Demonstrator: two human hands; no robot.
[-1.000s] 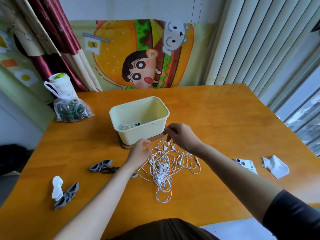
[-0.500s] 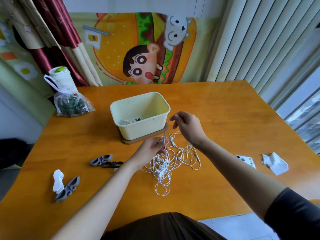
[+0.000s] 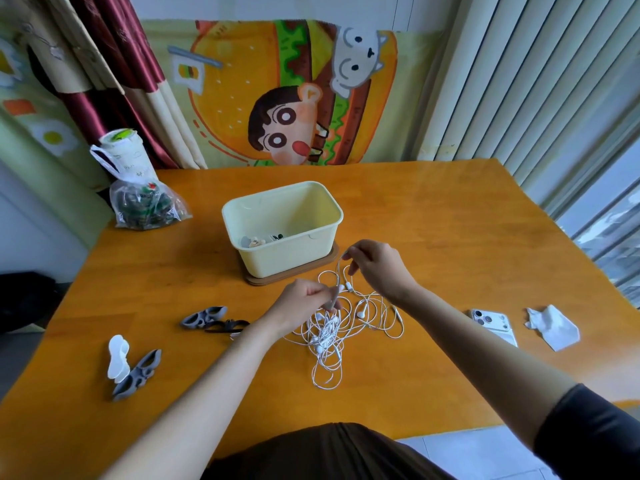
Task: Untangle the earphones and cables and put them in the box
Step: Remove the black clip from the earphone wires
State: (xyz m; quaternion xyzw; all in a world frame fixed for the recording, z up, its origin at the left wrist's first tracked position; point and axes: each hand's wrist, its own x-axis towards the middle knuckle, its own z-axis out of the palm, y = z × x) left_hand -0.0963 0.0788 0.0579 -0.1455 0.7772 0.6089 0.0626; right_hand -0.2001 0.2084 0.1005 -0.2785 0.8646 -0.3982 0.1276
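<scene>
A tangle of white earphone cables (image 3: 329, 334) lies on the orange table just in front of a pale yellow box (image 3: 298, 249) that stands on a brown board. Small items lie at the bottom of the box. My left hand (image 3: 303, 303) pinches a strand at the top of the tangle. My right hand (image 3: 375, 266) pinches the same strand higher up, near the box's right front corner, so a short length runs taut between the two hands. Several earbuds show among the loops.
Grey cable clips (image 3: 204, 317) and a black one (image 3: 227, 326) lie left of the tangle; a white clip (image 3: 117, 356) and another grey clip (image 3: 138, 374) sit nearer the left edge. A phone (image 3: 493, 323) and crumpled white paper (image 3: 554, 327) are at right. A plastic bag (image 3: 145, 202) stands back left.
My right hand has lifted a strand up from the tangle toward the box corner. My left hand has shifted right onto the top of the tangle and taken hold of the cable.
</scene>
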